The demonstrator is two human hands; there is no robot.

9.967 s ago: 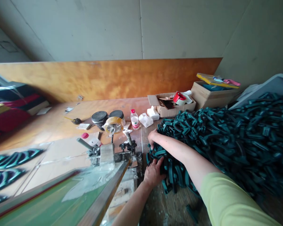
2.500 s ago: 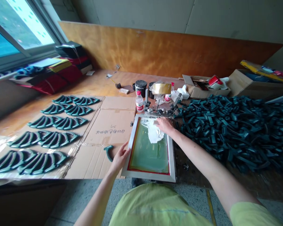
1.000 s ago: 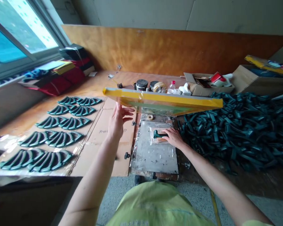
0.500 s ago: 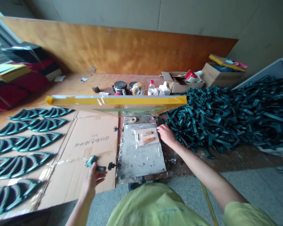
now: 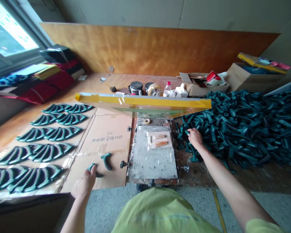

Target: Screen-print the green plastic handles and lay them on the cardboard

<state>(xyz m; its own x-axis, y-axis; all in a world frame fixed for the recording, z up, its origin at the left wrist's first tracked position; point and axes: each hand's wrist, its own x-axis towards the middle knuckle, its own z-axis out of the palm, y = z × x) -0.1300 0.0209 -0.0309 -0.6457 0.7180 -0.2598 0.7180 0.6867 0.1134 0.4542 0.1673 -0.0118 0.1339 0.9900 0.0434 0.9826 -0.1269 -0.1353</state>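
With your left hand [image 5: 85,182] you are holding a dark-green curved handle [image 5: 91,166] in closed fingers over the cardboard sheet [image 5: 111,123], near a second handle [image 5: 107,161] lying there, while your right hand [image 5: 195,138] is touching the parts heap [image 5: 247,126] with bent fingers, their grip being impossible to tell.

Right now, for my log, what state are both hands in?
Left hand: closed, holding a green part.
Right hand: at the green pile; grip cannot be told.
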